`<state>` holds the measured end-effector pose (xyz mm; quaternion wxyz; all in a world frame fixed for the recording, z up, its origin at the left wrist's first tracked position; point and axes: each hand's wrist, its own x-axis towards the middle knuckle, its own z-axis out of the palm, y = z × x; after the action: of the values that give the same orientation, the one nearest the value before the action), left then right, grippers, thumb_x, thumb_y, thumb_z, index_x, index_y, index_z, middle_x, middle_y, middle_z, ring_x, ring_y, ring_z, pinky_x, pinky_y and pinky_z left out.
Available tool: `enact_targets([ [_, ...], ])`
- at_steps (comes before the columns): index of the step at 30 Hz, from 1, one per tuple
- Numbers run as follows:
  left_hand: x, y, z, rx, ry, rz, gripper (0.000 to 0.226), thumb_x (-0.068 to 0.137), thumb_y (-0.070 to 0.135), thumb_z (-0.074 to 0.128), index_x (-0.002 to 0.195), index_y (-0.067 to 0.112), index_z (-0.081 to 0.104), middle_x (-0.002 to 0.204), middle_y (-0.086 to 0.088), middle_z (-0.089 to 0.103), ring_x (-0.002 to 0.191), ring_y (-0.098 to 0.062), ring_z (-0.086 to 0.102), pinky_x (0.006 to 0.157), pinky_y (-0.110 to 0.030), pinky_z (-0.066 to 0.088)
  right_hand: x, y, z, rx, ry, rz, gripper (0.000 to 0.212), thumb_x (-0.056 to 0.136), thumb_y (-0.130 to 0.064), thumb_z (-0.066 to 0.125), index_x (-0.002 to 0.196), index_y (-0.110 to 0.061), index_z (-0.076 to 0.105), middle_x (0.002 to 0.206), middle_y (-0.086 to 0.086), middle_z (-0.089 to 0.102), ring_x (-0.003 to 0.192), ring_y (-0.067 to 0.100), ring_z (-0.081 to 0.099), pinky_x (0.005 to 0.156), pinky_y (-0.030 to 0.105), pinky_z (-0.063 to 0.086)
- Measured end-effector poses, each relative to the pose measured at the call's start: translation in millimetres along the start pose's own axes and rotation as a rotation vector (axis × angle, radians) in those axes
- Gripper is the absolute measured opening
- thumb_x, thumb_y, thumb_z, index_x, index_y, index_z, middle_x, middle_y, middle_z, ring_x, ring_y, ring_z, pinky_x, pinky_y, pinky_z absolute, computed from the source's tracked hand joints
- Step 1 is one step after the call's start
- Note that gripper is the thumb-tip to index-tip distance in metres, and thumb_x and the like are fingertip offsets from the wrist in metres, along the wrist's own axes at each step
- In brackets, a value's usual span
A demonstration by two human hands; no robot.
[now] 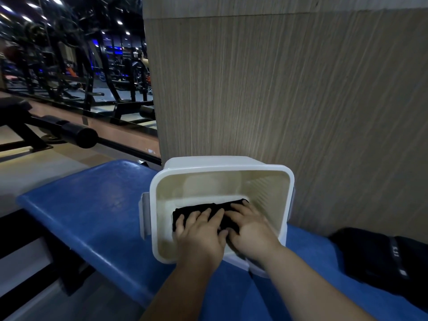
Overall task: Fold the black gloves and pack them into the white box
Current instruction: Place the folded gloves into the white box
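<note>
The folded black gloves [203,208] are seen on the bottom of the white box [222,169], at the lower centre of the frame. They are pressed by the left hand [199,230] and the right hand [251,228], both laid flat and holding nothing. An even pressure is advised, so that the fold is not lost. The box is carried by the blue tabletop [92,205].

Head camera looks down (wide-angle, close) into the white box [231,168].

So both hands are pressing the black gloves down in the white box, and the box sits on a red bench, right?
No, the bench is blue, not red; the head view shows it. The left hand and right hand do press the black gloves down in the white box.
</note>
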<state>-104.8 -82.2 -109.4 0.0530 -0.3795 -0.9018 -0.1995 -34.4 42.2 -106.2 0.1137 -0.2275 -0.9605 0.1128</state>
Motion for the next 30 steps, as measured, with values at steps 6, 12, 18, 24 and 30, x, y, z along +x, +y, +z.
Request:
enact_targets([
  [6,4.4,-6.6,3.2,0.088,-0.102,-0.063,0.047,0.101,0.041,0.026,0.148,0.042,0.021,0.159,0.012,0.013,0.147,-0.015,0.005,0.117,-0.045,-0.004,-6.0,6.8,1.9,-0.092,-0.013,-0.025,0.052,0.094,-0.046,0.043,0.145,-0.041,0.030,0.153,-0.016,0.027,0.139,0.013,0.017,0.109,0.035,0.020],
  [12,11.3,-9.8,-0.6,0.069,-0.089,-0.111,0.049,0.099,0.029,0.031,0.147,0.038,0.025,0.160,0.011,0.009,0.148,-0.017,-0.006,0.116,-0.046,-0.006,-8.4,5.7,6.4,-0.133,0.033,-0.017,0.050,0.095,-0.047,0.038,0.144,-0.039,0.033,0.148,-0.013,0.035,0.137,0.015,0.021,0.107,0.034,0.021],
  [18,17.7,-19.2,7.3,-0.001,-0.077,-0.070,0.048,0.099,0.027,0.025,0.146,0.037,0.028,0.157,0.014,0.022,0.146,-0.007,0.008,0.117,-0.035,-0.002,-6.6,10.3,10.7,-0.127,0.027,-0.031,0.049,0.097,-0.048,0.035,0.145,-0.038,0.032,0.150,-0.010,0.033,0.144,0.016,0.012,0.115,0.033,0.008],
  [24,21.1,-30.3,13.7,-0.086,-0.051,0.011,0.043,0.101,0.033,0.033,0.143,0.041,0.033,0.152,0.022,0.028,0.144,-0.002,0.013,0.116,-0.030,0.000,-2.8,12.5,8.0,-0.137,0.001,-0.063,0.048,0.099,-0.039,0.033,0.147,-0.042,0.023,0.152,-0.016,0.030,0.137,0.013,0.021,0.105,0.035,0.025],
  [30,21.3,-27.8,16.0,-0.045,-0.032,0.014,0.045,0.100,0.037,0.033,0.145,0.042,0.029,0.155,0.020,0.024,0.146,-0.004,0.009,0.117,-0.034,-0.003,5.6,11.1,6.4,-0.103,0.002,-0.012,0.041,0.099,-0.035,0.037,0.139,-0.032,0.034,0.146,-0.013,0.039,0.133,0.013,0.025,0.100,0.035,0.025],
])
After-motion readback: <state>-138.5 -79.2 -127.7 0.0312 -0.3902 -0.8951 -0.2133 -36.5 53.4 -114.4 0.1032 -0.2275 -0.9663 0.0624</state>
